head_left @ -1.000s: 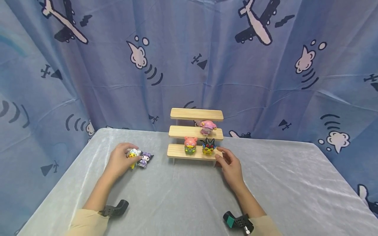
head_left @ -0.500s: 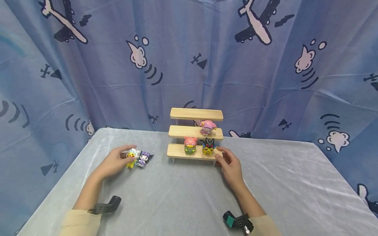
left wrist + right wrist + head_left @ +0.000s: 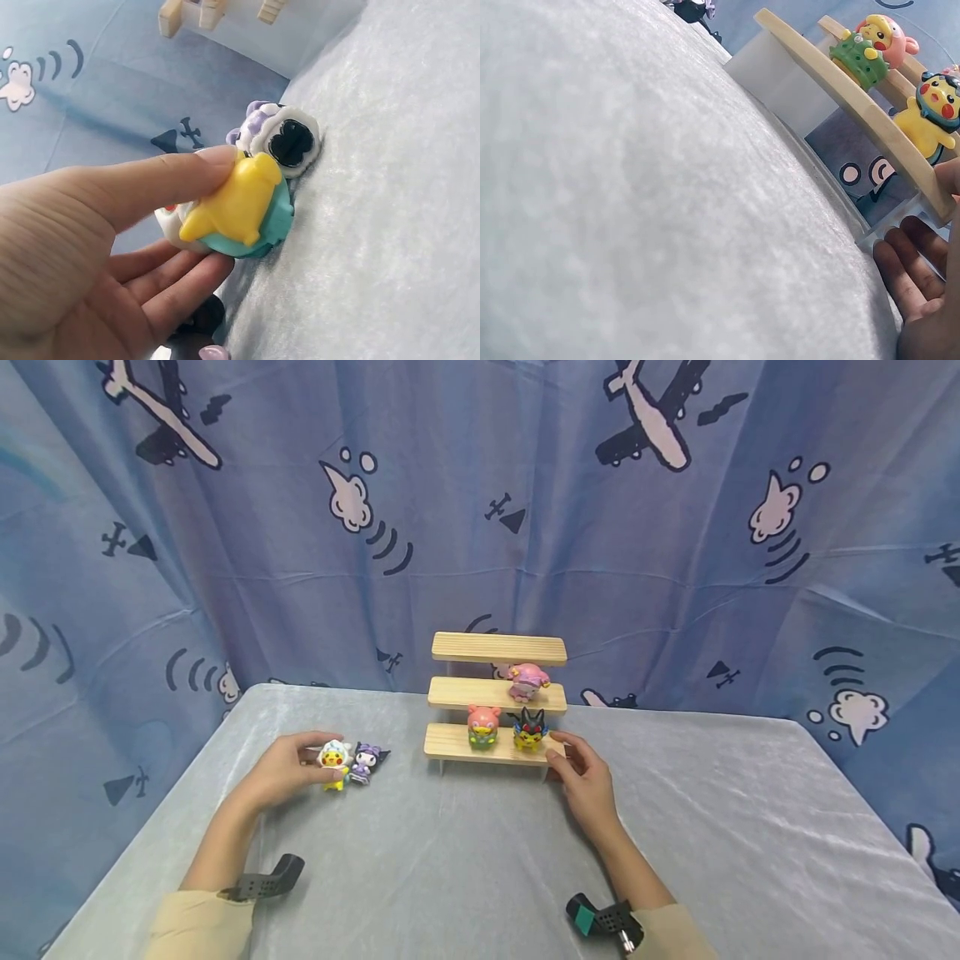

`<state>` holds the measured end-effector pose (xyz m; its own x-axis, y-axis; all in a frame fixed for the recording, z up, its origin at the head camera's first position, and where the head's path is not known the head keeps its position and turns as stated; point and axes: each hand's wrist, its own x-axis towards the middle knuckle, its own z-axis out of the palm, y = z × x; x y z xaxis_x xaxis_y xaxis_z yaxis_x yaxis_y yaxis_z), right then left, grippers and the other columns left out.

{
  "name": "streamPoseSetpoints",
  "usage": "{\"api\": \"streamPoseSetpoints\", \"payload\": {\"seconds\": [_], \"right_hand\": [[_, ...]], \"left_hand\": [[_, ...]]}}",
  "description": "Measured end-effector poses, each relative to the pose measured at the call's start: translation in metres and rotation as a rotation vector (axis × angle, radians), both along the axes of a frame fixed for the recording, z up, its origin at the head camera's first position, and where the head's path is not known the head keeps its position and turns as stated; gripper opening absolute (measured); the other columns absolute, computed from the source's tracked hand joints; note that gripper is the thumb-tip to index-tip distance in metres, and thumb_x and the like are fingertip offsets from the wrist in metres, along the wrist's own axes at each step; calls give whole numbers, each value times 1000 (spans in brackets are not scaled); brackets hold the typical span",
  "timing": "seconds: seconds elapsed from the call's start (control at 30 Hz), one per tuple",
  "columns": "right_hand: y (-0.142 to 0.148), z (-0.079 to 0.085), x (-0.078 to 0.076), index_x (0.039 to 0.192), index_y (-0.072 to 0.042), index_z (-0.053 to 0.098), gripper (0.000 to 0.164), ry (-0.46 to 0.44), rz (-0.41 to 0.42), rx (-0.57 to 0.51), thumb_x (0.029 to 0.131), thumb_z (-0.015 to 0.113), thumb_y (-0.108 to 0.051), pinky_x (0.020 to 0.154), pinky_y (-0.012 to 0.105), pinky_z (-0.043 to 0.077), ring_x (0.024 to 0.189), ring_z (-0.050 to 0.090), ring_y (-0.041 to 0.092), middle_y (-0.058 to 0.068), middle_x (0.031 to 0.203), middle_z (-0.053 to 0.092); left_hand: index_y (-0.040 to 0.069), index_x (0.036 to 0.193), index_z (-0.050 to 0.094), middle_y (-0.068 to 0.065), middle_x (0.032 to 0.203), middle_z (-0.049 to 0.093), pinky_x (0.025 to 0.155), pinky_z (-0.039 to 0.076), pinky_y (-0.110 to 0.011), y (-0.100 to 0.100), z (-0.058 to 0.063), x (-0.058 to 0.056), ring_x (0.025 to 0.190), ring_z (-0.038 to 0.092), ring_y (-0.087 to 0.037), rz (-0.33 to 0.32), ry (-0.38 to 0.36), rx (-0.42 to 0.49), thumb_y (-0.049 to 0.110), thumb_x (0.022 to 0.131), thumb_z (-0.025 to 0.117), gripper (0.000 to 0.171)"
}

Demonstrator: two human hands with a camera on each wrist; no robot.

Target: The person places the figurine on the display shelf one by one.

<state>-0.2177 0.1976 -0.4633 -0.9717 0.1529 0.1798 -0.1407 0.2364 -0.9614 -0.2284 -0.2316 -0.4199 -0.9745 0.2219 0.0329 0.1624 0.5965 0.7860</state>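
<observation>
My left hand (image 3: 281, 768) pinches a Pikachu figurine (image 3: 333, 757) in a white hood, at the table's left. Thumb in front and fingers behind hold its yellow body (image 3: 244, 199) in the left wrist view. Just right of it is a purple-and-white Kuromi figurine (image 3: 365, 762). My right hand (image 3: 588, 789) grips the right end of a three-tier wooden display stand (image 3: 453, 743), thumb at the bottom shelf, fingers by the clear support. On that shelf are a pink-hooded Pikachu figurine (image 3: 483, 727) and a black-hooded one (image 3: 529, 731).
A pink figurine (image 3: 527, 682) sits at the right of the middle shelf. Behind my left fingers, a partly hidden black object (image 3: 201, 319) with a pink bit shows. Grey-white cloth covers the table (image 3: 420, 868), and a blue patterned curtain (image 3: 480, 510) hangs behind.
My left hand and wrist have shifted left and slightly lower, and the white-hooded Pikachu now faces forward more plainly. The right hand stays at the stand.
</observation>
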Motion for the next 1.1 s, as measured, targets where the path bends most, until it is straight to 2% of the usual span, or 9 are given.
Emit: {"api": "streamPoseSetpoints", "payload": {"seconds": [0.1,0.2,0.3,0.4,0.5,0.73,0.87,0.97,1.1], "right_hand": [[0,0,0,131,-7,64,33,-3,3,4,99,65,-17,76,17,58,86,64,0,21,125,67],[0,0,-1,132,-7,63,34,-6,5,2,100,64,-17,76,18,59,86,65,1,22,125,67],[-1,0,-1,131,-7,63,33,-9,1,2,100,64,-16,76,18,59,86,65,1,22,123,67],[0,-1,-1,131,-7,64,33,-6,-4,6,100,64,-16,76,19,59,86,65,1,22,122,67],[0,0,0,131,-7,64,33,-4,-4,4,100,64,-16,76,20,60,86,65,1,22,122,67],[-1,1,0,132,-7,63,34,-12,1,7,100,64,-17,76,19,59,86,65,0,22,123,66],[-1,1,0,132,-7,63,34,-15,2,9,100,64,-17,76,18,59,86,64,0,22,123,66],[-2,1,0,131,-6,63,33,-6,-3,-3,99,64,-15,75,18,59,85,64,0,23,121,66],[-2,0,-1,130,-5,64,33,4,-4,-11,99,65,-13,74,18,59,84,64,-1,23,121,67]], "left_hand": [[2,132,63,-18,108,74,68,53,-24,1,-1,-1,86,66,-12,-15,2,4,18,80,85,59],[2,132,63,-20,112,73,66,54,-24,3,-3,-2,84,67,-13,-57,4,21,15,81,84,56],[1,132,62,-23,121,69,71,55,-24,5,-5,-2,92,71,-22,-94,11,35,12,83,82,55],[1,133,61,-25,128,66,82,57,-29,6,-5,-1,104,71,-35,-105,25,31,13,84,81,54],[1,132,62,-25,129,66,88,58,-38,7,-5,0,108,69,-42,-92,35,13,13,84,81,53],[3,132,63,-25,129,66,93,58,-49,9,3,3,109,69,-40,-54,32,-31,18,83,82,55],[4,134,62,-24,129,66,92,58,-46,10,10,6,110,69,-40,-9,44,-34,20,84,82,56],[6,136,61,-21,127,68,91,56,-38,11,14,6,112,69,-38,23,55,-16,20,85,81,56],[6,137,61,-20,127,68,91,55,-34,18,21,3,114,69,-38,39,82,20,18,86,81,56]]}}
